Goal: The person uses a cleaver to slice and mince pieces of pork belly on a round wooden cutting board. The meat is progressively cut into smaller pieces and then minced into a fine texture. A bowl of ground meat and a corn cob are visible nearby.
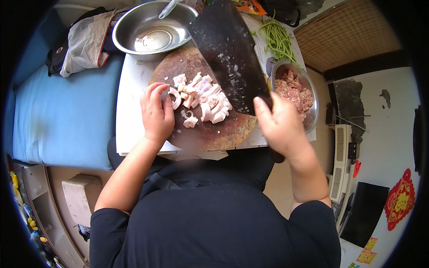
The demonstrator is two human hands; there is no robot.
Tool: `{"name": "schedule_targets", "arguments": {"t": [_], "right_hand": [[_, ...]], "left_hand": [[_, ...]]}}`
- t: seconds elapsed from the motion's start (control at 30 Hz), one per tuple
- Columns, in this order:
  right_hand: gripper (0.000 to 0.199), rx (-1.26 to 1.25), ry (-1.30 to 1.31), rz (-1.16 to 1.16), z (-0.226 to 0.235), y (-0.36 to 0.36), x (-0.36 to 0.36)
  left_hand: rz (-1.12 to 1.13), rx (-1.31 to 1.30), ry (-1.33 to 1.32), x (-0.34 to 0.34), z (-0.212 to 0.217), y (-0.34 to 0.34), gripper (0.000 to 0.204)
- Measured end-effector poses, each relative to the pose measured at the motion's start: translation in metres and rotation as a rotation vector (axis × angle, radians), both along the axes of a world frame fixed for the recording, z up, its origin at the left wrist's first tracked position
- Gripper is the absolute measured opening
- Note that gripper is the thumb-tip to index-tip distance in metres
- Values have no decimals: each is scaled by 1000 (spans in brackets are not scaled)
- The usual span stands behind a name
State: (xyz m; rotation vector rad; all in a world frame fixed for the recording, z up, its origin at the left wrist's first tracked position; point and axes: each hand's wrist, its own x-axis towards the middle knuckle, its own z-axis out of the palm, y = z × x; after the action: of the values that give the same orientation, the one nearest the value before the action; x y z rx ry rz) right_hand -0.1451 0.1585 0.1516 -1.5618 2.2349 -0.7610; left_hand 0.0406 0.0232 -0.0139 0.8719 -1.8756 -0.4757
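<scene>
Cleaver (230, 53): dark blade flecked with pale bits. Meat pieces (203, 98): pale pink, on a reddish-brown cutting board (205, 134). Minced meat (293, 91): pink, in a silver bowl (313, 114). Green beans (279, 40): bright green. Tabletop (132, 111): white.

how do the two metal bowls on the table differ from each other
The large round steel bowl at the far left holds only a little liquid and a pale utensil, while the smaller steel bowl at the right is filled with pink minced meat. The large one sits beyond the round wooden chopping board, the smaller beside it. Both are shiny metal.

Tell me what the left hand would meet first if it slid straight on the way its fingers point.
The left hand would probably meet the pale meat pieces on the round cutting board; its fingers already look nearly touching them.
</scene>
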Motion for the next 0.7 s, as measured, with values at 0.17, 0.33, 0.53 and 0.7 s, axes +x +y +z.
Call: {"name": "schedule_targets", "arguments": {"t": [0.17, 0.33, 0.53, 0.7], "right_hand": [[34, 403, 265, 68, -25, -10, -15], [31, 124, -16, -81, 2, -7, -7], [35, 427, 226, 65, -6, -18, -21], [34, 135, -30, -132, -8, -8, -12]], "left_hand": [[-36, 4, -6, -2, -1, -1, 27], [1, 13, 16, 5, -2, 0, 26], [-38, -4, 14, 2, 0, -2, 27], [-30, 14, 39, 1, 1, 0, 26]]}}
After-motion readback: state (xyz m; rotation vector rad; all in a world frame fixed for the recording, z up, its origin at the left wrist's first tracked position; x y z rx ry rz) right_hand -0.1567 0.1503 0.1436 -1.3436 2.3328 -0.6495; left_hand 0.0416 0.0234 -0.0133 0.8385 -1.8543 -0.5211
